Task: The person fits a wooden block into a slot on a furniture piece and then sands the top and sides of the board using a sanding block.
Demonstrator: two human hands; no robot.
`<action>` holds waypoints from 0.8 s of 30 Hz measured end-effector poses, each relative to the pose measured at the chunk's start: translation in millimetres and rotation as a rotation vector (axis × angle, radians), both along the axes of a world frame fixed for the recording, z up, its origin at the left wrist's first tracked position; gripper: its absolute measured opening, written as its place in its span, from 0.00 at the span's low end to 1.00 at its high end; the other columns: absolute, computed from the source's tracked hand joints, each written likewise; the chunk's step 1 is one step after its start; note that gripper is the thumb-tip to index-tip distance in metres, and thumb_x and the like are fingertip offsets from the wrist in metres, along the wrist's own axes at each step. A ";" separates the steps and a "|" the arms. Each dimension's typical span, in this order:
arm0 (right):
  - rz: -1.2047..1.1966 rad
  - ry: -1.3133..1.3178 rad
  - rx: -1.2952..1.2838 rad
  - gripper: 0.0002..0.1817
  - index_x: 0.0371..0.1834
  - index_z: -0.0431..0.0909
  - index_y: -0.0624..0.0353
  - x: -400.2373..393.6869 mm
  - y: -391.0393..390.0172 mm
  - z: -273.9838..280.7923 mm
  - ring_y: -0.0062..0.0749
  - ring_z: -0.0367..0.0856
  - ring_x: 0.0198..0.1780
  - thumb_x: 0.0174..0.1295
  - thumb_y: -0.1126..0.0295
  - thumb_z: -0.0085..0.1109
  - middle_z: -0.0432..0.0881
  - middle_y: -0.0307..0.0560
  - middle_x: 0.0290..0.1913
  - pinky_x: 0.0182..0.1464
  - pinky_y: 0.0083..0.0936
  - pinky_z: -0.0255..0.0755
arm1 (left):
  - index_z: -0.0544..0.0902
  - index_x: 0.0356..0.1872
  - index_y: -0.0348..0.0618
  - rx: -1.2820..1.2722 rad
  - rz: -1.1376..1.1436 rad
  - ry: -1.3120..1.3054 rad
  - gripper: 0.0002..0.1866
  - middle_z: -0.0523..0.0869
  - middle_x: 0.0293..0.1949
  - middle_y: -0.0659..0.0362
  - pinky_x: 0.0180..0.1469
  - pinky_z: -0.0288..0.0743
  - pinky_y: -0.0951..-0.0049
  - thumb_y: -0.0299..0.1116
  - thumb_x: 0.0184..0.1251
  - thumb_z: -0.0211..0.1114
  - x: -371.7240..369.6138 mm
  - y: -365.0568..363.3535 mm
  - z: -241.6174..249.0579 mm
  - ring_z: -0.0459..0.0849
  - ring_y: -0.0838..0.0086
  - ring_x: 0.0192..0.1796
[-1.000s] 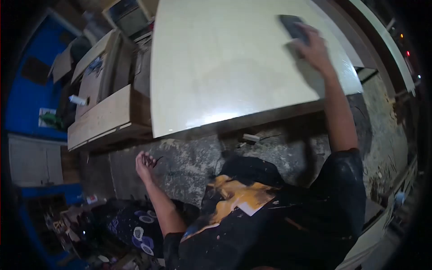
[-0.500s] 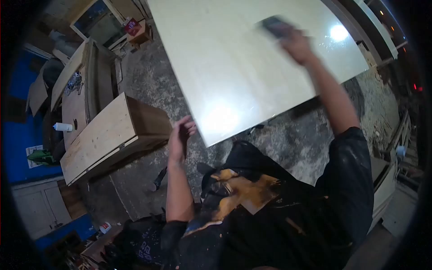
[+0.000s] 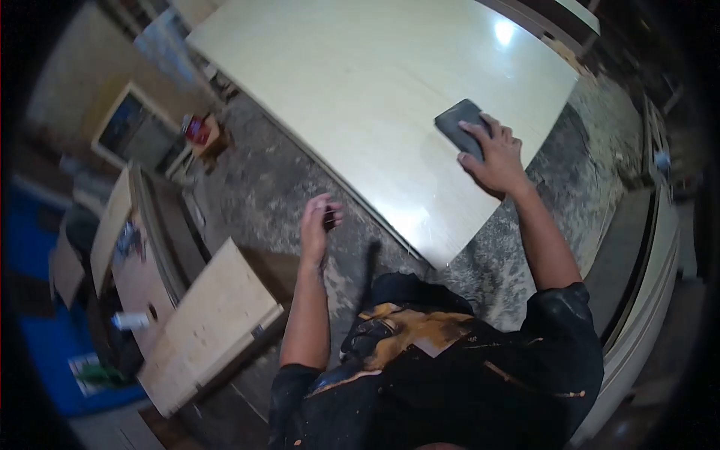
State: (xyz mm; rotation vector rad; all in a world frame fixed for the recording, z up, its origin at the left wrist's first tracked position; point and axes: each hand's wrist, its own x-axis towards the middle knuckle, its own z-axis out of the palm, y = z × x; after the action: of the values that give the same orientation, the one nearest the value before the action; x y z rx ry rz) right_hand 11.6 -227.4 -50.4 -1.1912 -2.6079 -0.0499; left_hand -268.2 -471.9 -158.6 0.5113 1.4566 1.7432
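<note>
- I see a large pale panel (image 3: 352, 97) spread across the upper middle, glossy, with glare near its closest corner and another bright spot by the far right edge.
- Around it I make out the grey, blotchy floor (image 3: 262, 165).
- Below, I look down on the person's dark T-shirt (image 3: 487, 382), with an orange-brown print across the chest.
- On the left I have a wooden box (image 3: 210, 322), its pale face scattered with small dark marks.
- Beyond that I spot a framed pane (image 3: 139, 127), tilted in my view.
- I find the right hand (image 3: 495, 154) over the panel's near right part, closed around the block, thumb on one side and fingers across the top.
- I see the left hand (image 3: 321, 221) loosely open, fingers curved, beside the panel's left edge and apart from it.
- The dark rectangular block (image 3: 452, 124) lies against the panel's surface, under the right hand.
- Smallest, I catch a white bottle (image 3: 130, 322) left of the wooden box.
</note>
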 end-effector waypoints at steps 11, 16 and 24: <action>-0.248 0.056 -0.155 0.32 0.66 0.73 0.36 -43.4 -18.9 15.8 0.55 0.61 0.70 0.55 0.53 0.66 0.60 0.53 0.74 0.69 0.56 0.54 | 0.79 0.53 0.37 0.024 -0.193 0.635 0.15 0.84 0.45 0.54 0.57 0.74 0.68 0.35 0.74 0.59 -155.5 118.3 87.1 0.82 0.68 0.50; -0.509 0.131 -0.095 0.33 0.69 0.70 0.34 -62.2 -48.4 14.4 0.61 0.61 0.69 0.56 0.52 0.64 0.58 0.56 0.75 0.68 0.59 0.56 | 0.76 0.62 0.43 -0.066 -0.514 1.148 0.22 0.79 0.60 0.48 0.67 0.66 0.57 0.41 0.72 0.60 -226.8 209.3 92.9 0.75 0.54 0.65; -0.854 0.070 -0.071 0.38 0.74 0.65 0.32 -140.5 -91.2 3.0 0.60 0.59 0.69 0.55 0.53 0.63 0.51 0.59 0.78 0.67 0.57 0.53 | 0.64 0.76 0.62 -0.214 -0.673 1.711 0.33 0.56 0.79 0.53 0.77 0.41 0.42 0.58 0.72 0.53 -350.1 313.8 84.4 0.48 0.43 0.79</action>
State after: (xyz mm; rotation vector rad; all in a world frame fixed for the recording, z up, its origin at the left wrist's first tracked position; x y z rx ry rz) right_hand -128.9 -318.6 -47.4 -2.1820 -1.8691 -0.0790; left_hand -618.3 -158.2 -74.2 2.3387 1.9783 0.2984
